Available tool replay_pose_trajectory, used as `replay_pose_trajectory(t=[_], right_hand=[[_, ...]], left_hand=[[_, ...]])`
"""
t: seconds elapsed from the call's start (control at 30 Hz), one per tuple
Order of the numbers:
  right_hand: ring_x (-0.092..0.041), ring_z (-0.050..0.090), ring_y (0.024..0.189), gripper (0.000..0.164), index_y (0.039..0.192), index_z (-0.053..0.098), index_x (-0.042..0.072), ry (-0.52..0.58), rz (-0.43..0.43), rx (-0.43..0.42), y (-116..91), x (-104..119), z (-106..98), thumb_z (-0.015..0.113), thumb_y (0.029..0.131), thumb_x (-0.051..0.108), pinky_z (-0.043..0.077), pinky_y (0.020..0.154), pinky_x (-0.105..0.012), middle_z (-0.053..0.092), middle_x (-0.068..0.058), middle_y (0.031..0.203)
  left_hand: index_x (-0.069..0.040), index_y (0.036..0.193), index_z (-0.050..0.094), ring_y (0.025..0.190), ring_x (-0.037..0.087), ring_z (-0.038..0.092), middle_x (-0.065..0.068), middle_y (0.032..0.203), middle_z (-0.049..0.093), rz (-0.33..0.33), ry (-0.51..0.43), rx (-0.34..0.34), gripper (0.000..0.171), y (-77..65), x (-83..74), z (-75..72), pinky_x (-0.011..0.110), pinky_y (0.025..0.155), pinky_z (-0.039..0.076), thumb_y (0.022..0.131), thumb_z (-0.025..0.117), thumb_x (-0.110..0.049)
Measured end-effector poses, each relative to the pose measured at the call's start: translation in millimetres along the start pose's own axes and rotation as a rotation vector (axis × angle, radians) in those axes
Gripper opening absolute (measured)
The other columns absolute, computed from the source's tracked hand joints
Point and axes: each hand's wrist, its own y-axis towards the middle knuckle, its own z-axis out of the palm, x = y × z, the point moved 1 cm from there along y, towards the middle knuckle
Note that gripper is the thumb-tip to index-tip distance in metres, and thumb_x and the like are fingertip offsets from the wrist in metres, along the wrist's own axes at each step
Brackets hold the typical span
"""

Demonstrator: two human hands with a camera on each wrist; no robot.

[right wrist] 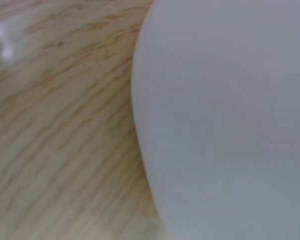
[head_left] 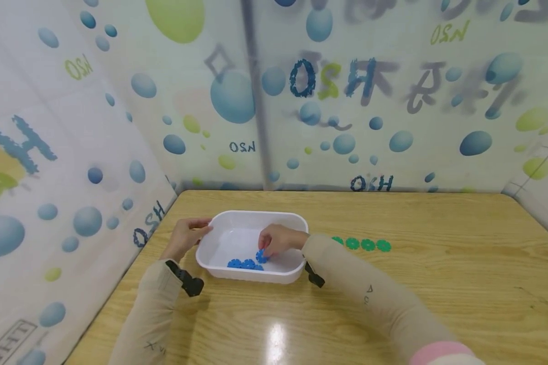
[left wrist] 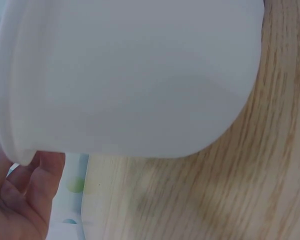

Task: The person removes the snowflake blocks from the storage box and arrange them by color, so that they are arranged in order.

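Note:
A white plastic basin [head_left: 251,276] stands on the wooden table. My left hand [head_left: 188,234] grips its left rim; in the left wrist view the hand [left wrist: 25,197] has thumb and fingers on either side of the rim [left wrist: 20,155]. My right hand [head_left: 278,240] reaches into the basin and pinches a blue notched plastic disc [head_left: 261,256] between its fingertips. Several like blue discs [head_left: 242,264] lie by the near wall inside, partly hidden by the rim. In the right wrist view only the basin's outer wall [right wrist: 225,120] and the tabletop show.
To the right of the basin, several green notched discs [head_left: 368,245] lie in a row on the table [head_left: 438,284], one partly behind the right sleeve [head_left: 361,274]. A patterned curtain [head_left: 392,126] hangs along the table's far edge and left side.

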Motion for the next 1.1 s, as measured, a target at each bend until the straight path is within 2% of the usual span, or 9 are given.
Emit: replay_pose_trajectory(t=[0.13,0.37,0.5,0.63,0.73,0.83,1.0,1.1], right_hand=[[-0.013,0.054,0.07,0.006,0.083,0.06,0.006,0.096,-0.047,-0.033,-13.4,-0.5,-11.9,0.064,0.079,0.004,0.049,0.064,-0.022,0.056,-0.003,0.078],[-0.015,0.055,0.075,0.009,0.09,0.06,0.001,0.273,-0.151,-0.11,-47.8,-11.9,-37.6,0.061,0.081,0.003,0.05,0.069,-0.026,0.057,-0.006,0.083],[-0.021,0.058,0.08,0.011,0.093,0.058,0.0,0.334,-0.189,-0.158,-71.1,-24.7,-50.4,0.061,0.082,0.004,0.051,0.072,-0.032,0.057,-0.008,0.086],[-0.026,0.059,0.081,0.014,0.095,0.058,-0.001,0.352,-0.206,-0.218,-93.4,-40.9,-59.9,0.06,0.083,0.006,0.049,0.074,-0.042,0.056,-0.01,0.086],[-0.023,0.059,0.078,0.015,0.096,0.058,-0.002,0.351,-0.192,-0.26,-105.6,-55.8,-63.4,0.059,0.084,0.006,0.049,0.074,-0.043,0.056,-0.01,0.086],[-0.019,0.057,0.077,0.015,0.097,0.057,-0.003,0.335,-0.176,-0.292,-112.9,-71.3,-62.9,0.058,0.085,0.006,0.05,0.073,-0.037,0.056,-0.01,0.086],[-0.019,0.055,0.078,0.016,0.096,0.057,-0.005,0.29,-0.16,-0.306,-113.9,-94.0,-52.9,0.059,0.084,0.005,0.049,0.072,-0.032,0.057,-0.009,0.085],[-0.017,0.053,0.078,0.013,0.093,0.059,-0.004,0.238,-0.136,-0.314,-111.0,-104.0,-44.3,0.06,0.083,0.005,0.048,0.071,-0.03,0.057,-0.006,0.083]], left_hand=[[-0.006,0.121,0.054,0.089,0.02,0.054,0.015,0.115,0.054,-0.01,0.005,-0.009,0.039,-5.1,-6.0,-0.6,0.032,0.073,0.048,0.086,0.059,-0.021],[-0.007,0.12,0.056,0.089,0.02,0.054,0.013,0.114,0.056,0.006,0.007,-0.018,0.037,-3.4,-3.2,1.0,0.03,0.07,0.048,0.085,0.06,-0.021],[-0.011,0.119,0.057,0.088,0.019,0.054,0.01,0.113,0.056,0.014,0.004,-0.023,0.039,13.1,13.9,1.9,0.029,0.064,0.048,0.083,0.062,-0.026],[-0.017,0.114,0.06,0.085,0.021,0.056,0.006,0.107,0.058,0.054,0.017,-0.059,0.038,46.4,47.3,4.6,0.028,0.061,0.049,0.08,0.065,-0.032],[-0.018,0.114,0.06,0.084,0.021,0.056,0.005,0.107,0.058,0.075,0.038,-0.074,0.041,62.5,63.7,6.5,0.03,0.062,0.049,0.078,0.065,-0.037],[-0.015,0.116,0.059,0.087,0.021,0.055,0.007,0.11,0.057,0.056,0.018,-0.059,0.043,49.8,52.7,5.2,0.029,0.064,0.049,0.079,0.064,-0.037],[-0.006,0.117,0.057,0.089,0.023,0.056,0.015,0.115,0.055,0.039,-0.03,-0.015,0.042,9.1,12.0,-0.3,0.029,0.068,0.05,0.081,0.064,-0.028],[-0.005,0.117,0.057,0.087,0.02,0.056,0.015,0.114,0.055,0.033,-0.003,-0.007,0.042,-1.8,-0.6,-0.6,0.035,0.071,0.049,0.082,0.063,-0.027]])
